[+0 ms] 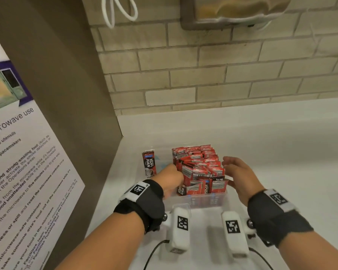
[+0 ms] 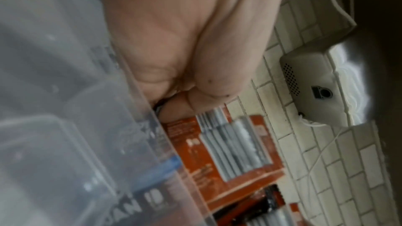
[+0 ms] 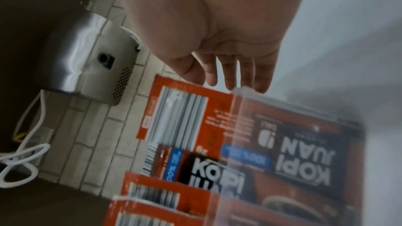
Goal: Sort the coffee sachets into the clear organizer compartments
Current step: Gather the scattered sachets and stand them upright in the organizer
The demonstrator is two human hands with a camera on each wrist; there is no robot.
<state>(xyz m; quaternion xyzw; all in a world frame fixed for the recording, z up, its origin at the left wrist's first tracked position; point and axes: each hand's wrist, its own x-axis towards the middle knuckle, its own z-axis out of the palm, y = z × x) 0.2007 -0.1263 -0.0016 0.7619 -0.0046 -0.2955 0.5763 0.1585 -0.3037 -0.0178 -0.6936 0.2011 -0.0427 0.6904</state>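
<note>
The red coffee sachets [image 1: 200,168] are stood on end, long axes upright, barcoded backs turned toward the camera, and are packed in tight rows running away toward the brick wall [image 1: 203,75]. They are held in the right compartment of the clear organizer [image 1: 201,200], which is set on the white counter [image 1: 271,143]. In the left compartment a single sachet [image 1: 149,164] is stood upright, its dark "KOPI JUAN" face outward. The left hand [image 1: 173,177] is pushed in against the left side of the stack, fingers curled; whether a packet is gripped cannot be told. The right hand [image 1: 237,176] is held just beside the stack's right edge, fingers straight and close together.
</note>
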